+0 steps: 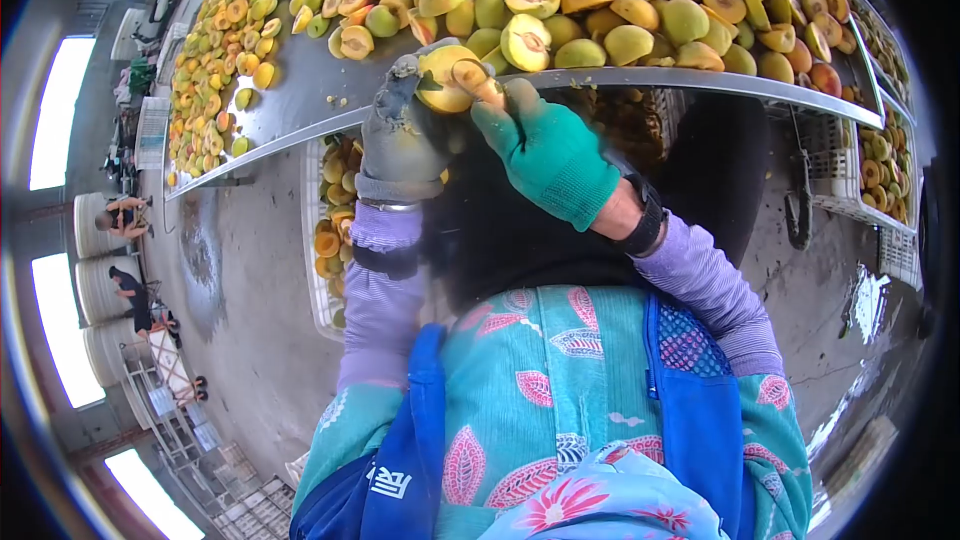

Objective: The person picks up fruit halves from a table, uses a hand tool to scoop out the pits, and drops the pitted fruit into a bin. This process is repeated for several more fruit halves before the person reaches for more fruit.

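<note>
My left hand (402,135), in a dirty grey glove, grips a yellow peach half (436,92) just over the front rim of the metal table. My right hand (556,158), in a green knitted glove, is closed, with its fingertips right at the cut face of that half. Something tan and rounded shows between the fingertips and the fruit; I cannot tell what the right hand holds. Beyond both hands lies a heap of peach halves (610,10), green, yellow and reddish, some with cut faces up. One cut half (526,42) rests close by the right fingers.
The metal table (300,80) has a raised front rim. Below it on the left stands a white crate (322,285) of peach pieces. More white crates (832,165) with fruit stand at the right. Two people (130,295) are far off at the left, near large pale tanks (92,285).
</note>
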Available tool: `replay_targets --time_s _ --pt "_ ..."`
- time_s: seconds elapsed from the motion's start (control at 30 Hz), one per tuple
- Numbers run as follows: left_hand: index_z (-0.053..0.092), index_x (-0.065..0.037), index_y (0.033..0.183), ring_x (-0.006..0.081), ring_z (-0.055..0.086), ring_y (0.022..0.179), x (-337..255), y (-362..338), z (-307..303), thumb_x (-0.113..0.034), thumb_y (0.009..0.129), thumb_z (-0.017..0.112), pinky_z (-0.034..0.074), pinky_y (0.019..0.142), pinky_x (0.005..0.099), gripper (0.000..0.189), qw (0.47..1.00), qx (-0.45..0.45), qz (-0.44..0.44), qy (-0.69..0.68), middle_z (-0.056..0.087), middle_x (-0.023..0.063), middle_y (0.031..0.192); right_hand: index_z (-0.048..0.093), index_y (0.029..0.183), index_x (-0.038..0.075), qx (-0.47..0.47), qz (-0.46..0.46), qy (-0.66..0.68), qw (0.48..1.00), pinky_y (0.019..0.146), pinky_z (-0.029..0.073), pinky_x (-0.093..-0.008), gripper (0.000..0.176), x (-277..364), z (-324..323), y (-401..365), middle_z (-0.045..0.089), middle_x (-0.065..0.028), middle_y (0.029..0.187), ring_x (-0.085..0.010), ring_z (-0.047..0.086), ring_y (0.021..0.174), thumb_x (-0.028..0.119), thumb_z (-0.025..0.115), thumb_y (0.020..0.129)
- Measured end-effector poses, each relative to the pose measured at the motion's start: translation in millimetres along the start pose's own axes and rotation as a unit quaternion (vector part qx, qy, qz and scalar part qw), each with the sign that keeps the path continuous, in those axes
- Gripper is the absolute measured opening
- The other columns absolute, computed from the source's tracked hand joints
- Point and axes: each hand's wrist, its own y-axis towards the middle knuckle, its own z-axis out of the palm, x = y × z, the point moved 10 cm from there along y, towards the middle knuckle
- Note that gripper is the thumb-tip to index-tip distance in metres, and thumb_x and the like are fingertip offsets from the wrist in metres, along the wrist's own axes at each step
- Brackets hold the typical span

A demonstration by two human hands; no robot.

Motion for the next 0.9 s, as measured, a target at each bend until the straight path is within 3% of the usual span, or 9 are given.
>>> replay_targets --time_s 0.07,0.13,0.2,0.27,0.37,0.47,0.7,0.77,0.9 --pt "0.054 -0.004 0.124 0.0178 0.064 0.086 1 -2 -2 -0.043 0.097 0.042 0.050 0.065 0.0225 0.050 0.999 -0.032 0.018 0.022 0.065 0.0092 0.107 0.051 0.085 0.002 -0.008 -0.017 -0.011 1.000 0.047 0.043 -0.0454 0.030 8 -6 -6 0.054 -0.0189 0.056 -0.0373 0.057 0.053 0.030 0.057 0.094" --pt "0.055 -0.002 0.122 0.0187 0.065 0.086 -20 -1 3 -0.036 0.097 0.047 0.052 0.069 0.0255 0.043 0.959 -0.033 0.197 0.203 0.065 0.0091 0.107 0.051 0.085 0.002 -0.004 -0.019 -0.021 1.000 0.048 0.043 -0.0465 0.031 10 -7 -10 0.054 -0.0194 0.057 -0.0384 0.057 0.054 0.031 0.056 0.094" --pt "0.056 0.000 0.119 0.0196 0.065 0.087 -22 -3 9 -0.026 0.096 0.051 0.054 0.074 0.0286 0.035 0.961 -0.006 0.224 0.162 0.064 0.0095 0.108 0.051 0.086 0.002 0.010 -0.011 -0.031 0.999 0.048 0.043 -0.0476 0.032 7 -5 -10 0.055 -0.0200 0.057 -0.0395 0.057 0.055 0.032 0.055 0.095" --pt "0.056 0.001 0.116 0.0205 0.064 0.089 -19 -8 30 -0.014 0.095 0.055 0.054 0.080 0.0317 0.027 0.990 0.050 0.087 -0.095 0.064 0.0103 0.109 0.051 0.087 0.002 0.018 0.009 0.018 1.000 0.049 0.043 -0.0487 0.032 -2 -2 -10 0.056 -0.0210 0.059 -0.0404 0.058 0.056 0.033 0.053 0.095" --pt "0.058 0.001 0.113 0.0208 0.064 0.093 -26 -11 20 -0.009 0.093 0.055 0.052 0.083 0.0325 0.023 0.965 0.017 0.192 0.179 0.063 0.0103 0.109 0.050 0.089 0.001 0.027 0.024 0.050 0.998 0.050 0.043 -0.0494 0.032 -6 2 -12 0.057 -0.0223 0.061 -0.0411 0.058 0.058 0.033 0.053 0.096" --pt "0.058 0.000 0.114 0.0211 0.062 0.097 -45 -26 39 -0.015 0.093 0.052 0.051 0.086 0.0331 0.026 0.790 0.014 0.361 0.495 0.062 0.0111 0.108 0.050 0.090 0.001 0.013 0.013 0.063 0.998 0.051 0.043 -0.0497 0.033 -4 6 -14 0.057 -0.0234 0.062 -0.0420 0.058 0.059 0.033 0.052 0.096" --pt "0.061 -0.001 0.102 0.0193 0.063 0.091 -47 -16 37 -0.007 0.090 0.055 0.051 0.081 0.0297 0.015 0.872 -0.032 0.327 0.363 0.061 0.0096 0.099 0.050 0.093 0.001 0.025 0.012 0.065 0.998 0.053 0.043 -0.0509 0.033 -13 9 -11 0.058 -0.0257 0.067 -0.0451 0.058 0.063 0.033 0.051 0.097" --pt "0.061 0.000 0.103 0.0191 0.062 0.090 -45 -11 40 -0.007 0.092 0.053 0.051 0.080 0.0301 0.015 0.844 -0.043 0.358 0.397 0.061 0.0095 0.097 0.050 0.095 0.001 0.011 0.068 0.136 0.988 0.056 0.044 -0.0522 0.033 -22 20 -15 0.059 -0.0267 0.070 -0.0471 0.058 0.067 0.034 0.050 0.097" --pt "0.059 0.000 0.097 0.0094 0.055 0.077 -29 -6 30 -0.010 0.096 0.055 0.046 0.068 0.0245 0.011 0.921 -0.126 0.297 0.217 0.056 0.0042 0.090 0.053 0.100 0.000 0.003 0.140 0.222 0.965 0.065 0.045 -0.0504 0.036 -31 30 -17 0.061 -0.0282 0.080 -0.0488 0.059 0.079 0.036 0.048 0.098"
